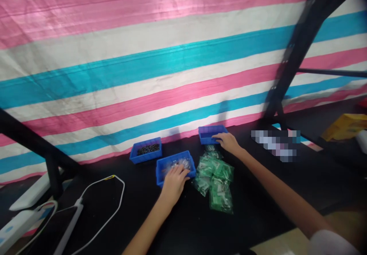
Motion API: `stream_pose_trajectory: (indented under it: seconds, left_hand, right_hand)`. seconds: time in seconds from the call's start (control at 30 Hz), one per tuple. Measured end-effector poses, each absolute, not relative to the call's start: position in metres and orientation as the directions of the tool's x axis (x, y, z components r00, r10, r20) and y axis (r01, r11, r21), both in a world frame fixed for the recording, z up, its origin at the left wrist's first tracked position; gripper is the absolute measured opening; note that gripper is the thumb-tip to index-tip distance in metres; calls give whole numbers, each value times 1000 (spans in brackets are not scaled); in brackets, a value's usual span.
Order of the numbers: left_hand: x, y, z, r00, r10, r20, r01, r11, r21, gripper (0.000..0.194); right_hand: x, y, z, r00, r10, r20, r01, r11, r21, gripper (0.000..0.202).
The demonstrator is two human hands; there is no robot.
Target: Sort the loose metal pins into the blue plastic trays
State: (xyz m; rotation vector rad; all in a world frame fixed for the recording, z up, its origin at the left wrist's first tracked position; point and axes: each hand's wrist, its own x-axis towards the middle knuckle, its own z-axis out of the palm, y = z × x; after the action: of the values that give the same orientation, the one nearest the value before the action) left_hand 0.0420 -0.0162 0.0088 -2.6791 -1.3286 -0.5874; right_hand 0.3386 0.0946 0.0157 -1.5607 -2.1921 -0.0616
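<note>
My left hand point(174, 183) lies over the front rim of the middle blue tray point(159, 173). Its fingers are somewhat apart and reach down among small clear plastic packets point(184, 164); their tips are partly hidden. At the back right, my right hand point(228, 142) has its fingers closed at the front right rim of another blue tray point(205, 140). No parts can be made out in that tray. Just in front of it lies a loose pile of clear-and-green plastic packets point(219, 192), with small contents too blurred to name.
Left of the middle tray stands a blue tray point(134, 158) of small dark metal pieces point(148, 149). A white cable point(122, 197) loops on the black table point(137, 205) near a white power strip point(17, 224). Black frame legs point(292, 62) stand before a striped sheet point(172, 64).
</note>
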Motion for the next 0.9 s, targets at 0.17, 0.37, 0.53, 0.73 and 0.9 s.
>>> stream_pose_trajectory:
  seconds: [0.17,0.37,0.53,0.73,0.9]
  left_hand:
    - [29,-34,7,550,727,411,784,-619,45,19]
    - [27,-34,8,582,681,445,737,-672,65,19]
    - [31,-39,26,565,620,545,684,-721,112,19]
    - [36,-43,28,615,518,594,592,-802,85,24]
    - [32,-41,16,571,647,506,628,-741,238,17]
  right_hand:
    - [346,92,23,-387,873,298,809,476,-343,27]
    - [334,102,31,-340,884,320,822,445,-357,28]
    - [296,80,37,-101,872,479,738,388,-551,30]
    - [230,-8,41,-165,986,14,181,44,-983,52]
    - [215,-45,28,-111,988,111,86,121,-989,53]
